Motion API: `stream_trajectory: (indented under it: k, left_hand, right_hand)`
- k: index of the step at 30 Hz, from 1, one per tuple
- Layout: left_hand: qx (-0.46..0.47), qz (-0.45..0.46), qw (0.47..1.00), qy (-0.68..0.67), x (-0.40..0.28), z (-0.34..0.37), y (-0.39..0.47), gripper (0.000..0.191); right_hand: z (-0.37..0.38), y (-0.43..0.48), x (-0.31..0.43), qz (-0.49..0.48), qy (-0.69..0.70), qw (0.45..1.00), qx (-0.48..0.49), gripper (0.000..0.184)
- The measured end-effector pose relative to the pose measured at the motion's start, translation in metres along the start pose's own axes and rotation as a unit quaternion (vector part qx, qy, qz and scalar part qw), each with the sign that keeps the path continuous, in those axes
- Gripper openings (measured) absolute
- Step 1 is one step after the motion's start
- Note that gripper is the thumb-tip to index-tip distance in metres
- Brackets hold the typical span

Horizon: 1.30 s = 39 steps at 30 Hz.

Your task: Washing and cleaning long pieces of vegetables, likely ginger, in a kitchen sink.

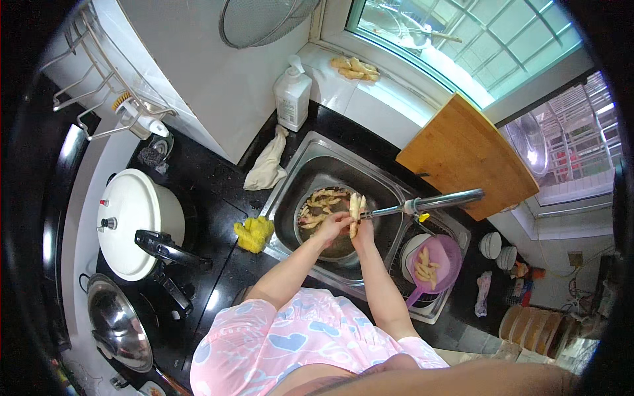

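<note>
Pale chicken feet (355, 205) are held up over the sink between my two hands, beneath the faucet's spout (376, 213). My left hand (331, 228) pinches them from the left with its fingertips. Around their lower part my right hand (364, 234) is closed, partly hidden by the feet and the spout. Below, a round metal basin (342, 253) stands in the stainless steel sink (317, 166), with water and more chicken feet (324, 200) inside. To the right, a pink plastic strainer (448, 255) with a handle holds several chicken feet (426, 268).
A yellow cloth (253, 233) and a whitish cloth (266, 166) lie left of the sink. A white pressure cooker (133, 222) and a lidded wok (119, 321) stand farther left. Behind are a white pump bottle (292, 96), ginger (354, 68) and a leaning wooden cutting board (465, 153).
</note>
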<state>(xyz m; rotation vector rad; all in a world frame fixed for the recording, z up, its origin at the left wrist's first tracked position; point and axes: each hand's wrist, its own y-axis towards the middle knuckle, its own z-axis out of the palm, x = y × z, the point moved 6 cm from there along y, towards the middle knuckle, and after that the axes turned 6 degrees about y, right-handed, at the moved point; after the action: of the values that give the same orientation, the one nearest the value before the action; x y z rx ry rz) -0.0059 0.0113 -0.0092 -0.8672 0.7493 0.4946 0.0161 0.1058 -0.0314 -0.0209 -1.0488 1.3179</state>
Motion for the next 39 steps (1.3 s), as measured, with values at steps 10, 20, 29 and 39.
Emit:
stream_trajectory:
  k: [10, 20, 29, 39]
  left_hand:
    - [-0.109, 0.173, 0.962, 0.182, -0.004, 0.002, 0.018, 0.042]
    - [0.04, -0.029, 0.986, -0.162, 0.018, 0.013, 0.004, 0.021]
    - [0.006, -0.045, 0.996, 0.081, 0.02, -0.002, -0.005, 0.022]
    - [0.044, -0.046, 0.998, 0.0, 0.012, -0.001, 0.0, 0.024]
  right_hand:
    - [-0.005, -0.007, 0.006, -0.027, -0.006, 0.999, 0.027, 0.025]
    - [-0.014, -0.014, -0.004, -0.019, -0.005, 1.0, 0.01, 0.025]
    - [-0.017, -0.003, -0.001, -0.09, 0.04, 0.995, -0.013, 0.027]
    - [-0.009, -0.01, 0.022, -0.084, -0.052, 0.995, -0.018, 0.023]
